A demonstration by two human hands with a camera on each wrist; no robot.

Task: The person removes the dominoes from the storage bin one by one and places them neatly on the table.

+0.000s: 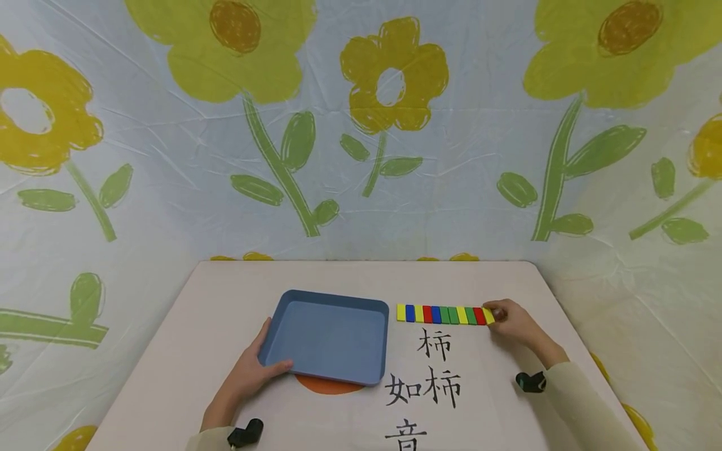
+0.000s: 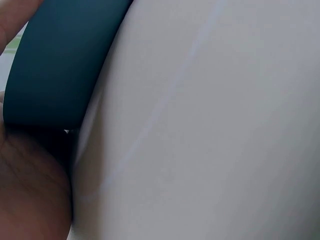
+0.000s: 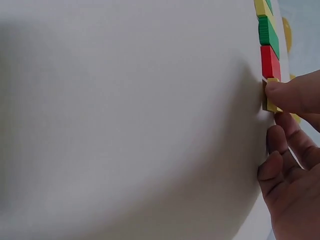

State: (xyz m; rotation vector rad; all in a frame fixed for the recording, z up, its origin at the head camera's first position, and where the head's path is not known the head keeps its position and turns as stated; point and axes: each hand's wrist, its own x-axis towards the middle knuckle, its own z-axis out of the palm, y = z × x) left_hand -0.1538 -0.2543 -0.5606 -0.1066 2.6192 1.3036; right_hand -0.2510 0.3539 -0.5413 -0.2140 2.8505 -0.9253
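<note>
A shallow blue rectangular tray (image 1: pixel 329 341) lies left of the table's middle. My left hand (image 1: pixel 247 373) grips its near left corner, the thumb over the rim and the fingers along the outer left side. In the left wrist view the tray wall (image 2: pixel 60 65) looks dark teal between the fingers and palm. To the right of the tray runs a straight row of small coloured blocks (image 1: pixel 444 314), yellow, blue, red and green, side by side. My right hand (image 1: pixel 516 322) pinches the yellow block (image 3: pixel 272 102) at the row's right end, beside a red block (image 3: pixel 270 62).
Black brush characters (image 1: pixel 434 344) are printed on the pale table cover (image 1: pixel 186 376) below the row. An orange printed shape (image 1: pixel 329 384) shows partly under the tray's near edge. Flower-patterned cloth walls (image 1: pixel 395 207) stand behind and at both sides of the table.
</note>
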